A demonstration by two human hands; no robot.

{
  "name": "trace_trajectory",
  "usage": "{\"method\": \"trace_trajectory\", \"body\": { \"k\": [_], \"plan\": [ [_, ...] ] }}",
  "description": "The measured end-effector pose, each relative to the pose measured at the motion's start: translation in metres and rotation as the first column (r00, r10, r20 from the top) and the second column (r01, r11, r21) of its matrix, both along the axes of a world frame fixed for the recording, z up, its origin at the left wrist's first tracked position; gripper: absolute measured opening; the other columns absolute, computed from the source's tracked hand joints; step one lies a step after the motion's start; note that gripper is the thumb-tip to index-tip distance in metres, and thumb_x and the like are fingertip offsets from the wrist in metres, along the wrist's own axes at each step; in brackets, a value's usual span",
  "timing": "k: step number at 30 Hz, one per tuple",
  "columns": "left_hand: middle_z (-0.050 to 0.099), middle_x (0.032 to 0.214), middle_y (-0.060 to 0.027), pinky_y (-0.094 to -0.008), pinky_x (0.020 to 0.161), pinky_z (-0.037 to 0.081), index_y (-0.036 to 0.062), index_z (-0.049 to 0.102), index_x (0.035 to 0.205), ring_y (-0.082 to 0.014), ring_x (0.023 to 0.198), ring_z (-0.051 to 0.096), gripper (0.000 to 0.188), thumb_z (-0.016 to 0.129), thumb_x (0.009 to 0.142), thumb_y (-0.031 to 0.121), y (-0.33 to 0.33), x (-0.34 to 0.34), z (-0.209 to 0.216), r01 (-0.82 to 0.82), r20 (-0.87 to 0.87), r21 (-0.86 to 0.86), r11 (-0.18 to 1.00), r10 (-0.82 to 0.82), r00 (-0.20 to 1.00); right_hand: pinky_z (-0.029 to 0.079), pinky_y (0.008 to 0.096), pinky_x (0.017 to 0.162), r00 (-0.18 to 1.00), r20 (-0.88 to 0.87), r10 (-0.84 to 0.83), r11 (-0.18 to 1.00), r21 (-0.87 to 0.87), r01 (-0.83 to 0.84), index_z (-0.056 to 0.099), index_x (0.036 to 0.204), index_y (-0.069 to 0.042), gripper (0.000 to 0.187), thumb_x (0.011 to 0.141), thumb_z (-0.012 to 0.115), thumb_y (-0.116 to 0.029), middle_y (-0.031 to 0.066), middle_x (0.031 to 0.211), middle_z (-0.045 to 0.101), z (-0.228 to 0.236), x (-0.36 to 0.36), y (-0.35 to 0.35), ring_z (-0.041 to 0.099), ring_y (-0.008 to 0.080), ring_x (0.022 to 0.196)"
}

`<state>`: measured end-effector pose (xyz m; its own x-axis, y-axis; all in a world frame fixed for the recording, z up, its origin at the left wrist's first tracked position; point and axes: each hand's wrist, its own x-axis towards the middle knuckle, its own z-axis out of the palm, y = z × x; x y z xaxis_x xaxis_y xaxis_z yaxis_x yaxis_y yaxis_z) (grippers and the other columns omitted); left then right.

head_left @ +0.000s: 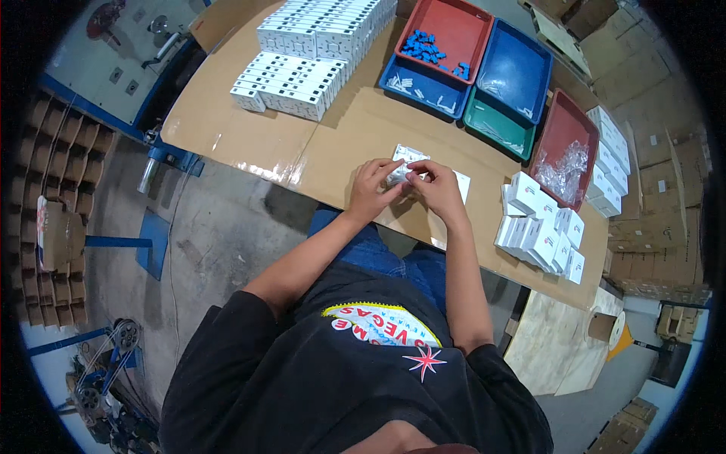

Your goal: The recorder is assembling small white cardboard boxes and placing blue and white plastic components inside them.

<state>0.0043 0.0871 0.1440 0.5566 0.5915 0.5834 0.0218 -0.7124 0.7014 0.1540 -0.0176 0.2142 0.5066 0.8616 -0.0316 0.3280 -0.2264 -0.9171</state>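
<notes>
A small white printed box (pixel 409 153) is on the cardboard-covered table in front of me, between my hands. My left hand (pixel 370 191) grips its left side, with fingers on top and thumb at the near end. The thumb and fingers of my right hand (pixel 437 189) are pinched together at the box's near right end. What that pinch holds is too small and too covered to make out. Just right of my right hand, a flat white piece (pixel 463 184) lies partly hidden behind it.
Stacked white boxes (pixel 295 79) fill the far left of the table. Beyond my hands sit a red tray (pixel 470 30) with blue parts, blue trays (pixel 522 57) and a green tray (pixel 484 125). At right are a red tray (pixel 546 130) with clear bags and piled white boxes (pixel 538 234).
</notes>
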Motion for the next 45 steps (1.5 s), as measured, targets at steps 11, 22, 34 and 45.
{"method": "trace_trajectory", "body": {
  "k": [11, 22, 34, 45],
  "plan": [
    [0.068, 0.113, -0.0088, -0.0412, 0.092, 0.048, 0.0135, 0.070, 0.127, -0.0294, 0.106, 0.064, 0.048, 0.080, 0.080, 0.017, -0.002, -0.003, 0.000, 0.035, 0.007, 0.009, 0.999, -0.035, 0.999, 0.053, 0.0395, 0.074, 0.942, 0.332, 0.058, 0.997, -0.067, -0.038, 0.077, 0.102, -0.004, 0.024, 0.095, 0.070, -0.026, 0.0161, 0.095, 0.068, -0.009, -0.006, -0.003, 0.068, 0.0283, 0.078],
    [0.070, 0.108, -0.0094, -0.0392, 0.088, 0.050, 0.0074, 0.071, 0.120, -0.0272, 0.099, 0.066, 0.042, 0.082, 0.080, 0.015, 0.002, 0.007, -0.001, 0.040, 0.059, -0.129, 0.991, -0.033, 0.998, 0.053, 0.0354, 0.076, 0.990, 0.134, -0.030, 0.998, 0.053, 0.024, 0.077, 0.104, -0.003, 0.024, 0.099, 0.068, -0.025, 0.0156, 0.100, 0.068, -0.020, 0.006, 0.002, 0.068, 0.0272, 0.083],
    [0.069, 0.104, -0.0107, -0.0356, 0.084, 0.053, 0.0014, 0.069, 0.119, -0.0238, 0.094, 0.066, 0.037, 0.081, 0.085, 0.010, 0.002, 0.008, 0.005, -0.044, -0.004, -0.332, 0.942, 0.046, 0.999, 0.056, 0.0381, 0.075, 0.861, 0.287, -0.421, 0.903, 0.040, 0.428, 0.075, 0.111, -0.009, 0.023, 0.096, 0.067, -0.024, 0.0116, 0.097, 0.077, -0.016, 0.153, -0.019, 0.073, 0.0267, 0.080],
    [0.068, 0.101, -0.0096, -0.0362, 0.084, 0.051, 0.0027, 0.070, 0.117, -0.0242, 0.092, 0.065, 0.036, 0.081, 0.084, 0.012, 0.004, 0.011, 0.005, -0.070, -0.053, -0.308, 0.949, 0.056, 0.997, 0.056, 0.0386, 0.078, 0.740, 0.566, -0.362, 0.851, -0.123, 0.510, 0.077, 0.106, -0.014, 0.020, 0.088, 0.073, -0.023, 0.0077, 0.095, 0.077, 0.015, 0.232, 0.028, 0.074, 0.0262, 0.090]
  ]
}}
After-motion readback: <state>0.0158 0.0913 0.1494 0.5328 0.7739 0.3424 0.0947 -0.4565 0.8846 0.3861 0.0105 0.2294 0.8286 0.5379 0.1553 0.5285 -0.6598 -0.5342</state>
